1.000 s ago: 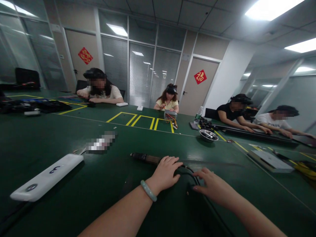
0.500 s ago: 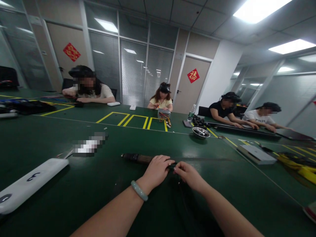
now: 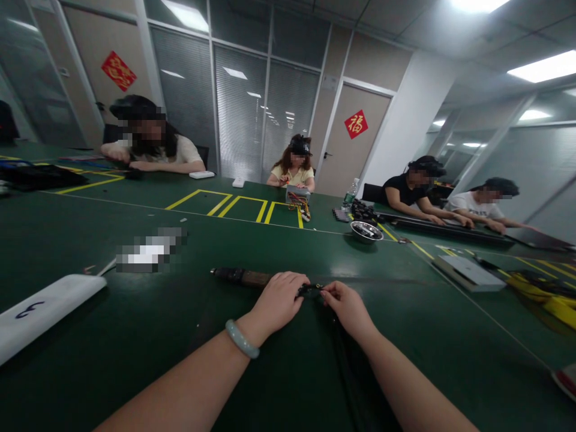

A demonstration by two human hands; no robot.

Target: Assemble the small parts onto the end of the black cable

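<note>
A long dark tool with a brown handle (image 3: pixel 238 277) lies on the green table (image 3: pixel 135 324) just ahead of me. My left hand (image 3: pixel 279 297), with a pale green bangle on the wrist, rests curled over the handle's right end. My right hand (image 3: pixel 344 306) pinches the black cable (image 3: pixel 310 291) where it leaves the tool, fingertips almost meeting the left hand. The cable runs down towards me between my forearms.
A white flat device (image 3: pixel 40 312) lies at the left edge. A metal bowl (image 3: pixel 365 231), a grey box (image 3: pixel 468 273) and yellow cables (image 3: pixel 549 297) sit to the right. Several people work at the table's far side, with yellow tape outlines (image 3: pixel 234 207) between.
My right hand moved left from lying open on the cable and closed in a pinch beside my left hand. The view shifted slightly right and down.
</note>
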